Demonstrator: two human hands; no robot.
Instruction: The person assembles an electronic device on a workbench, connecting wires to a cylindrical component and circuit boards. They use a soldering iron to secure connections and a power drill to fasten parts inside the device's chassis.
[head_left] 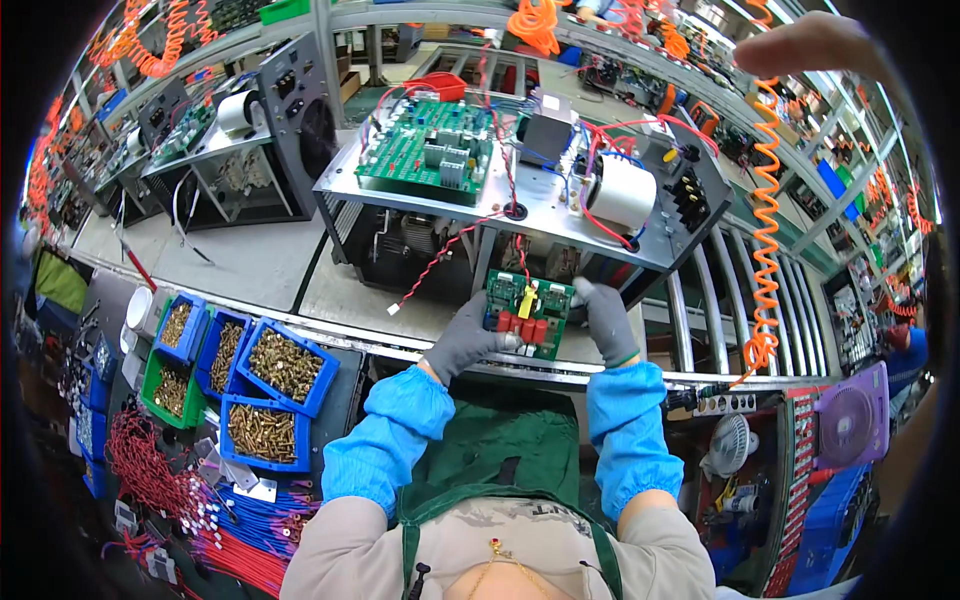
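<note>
Our left hand (pixel 466 340) pinches a small green board (pixel 547 303) by its left edge, fingers partly hidden. Our right hand (pixel 608 322) is at its right edge; we cannot tell its grip. The board is at the metal frame (pixel 563 230)'s near side. Far right, a blurred hand (pixel 818 47) is cut off.

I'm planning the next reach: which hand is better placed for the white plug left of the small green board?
Likely the left hand: nearer the white plug, though holding the small green board. The right hand is farther, at the board's right edge.
</note>
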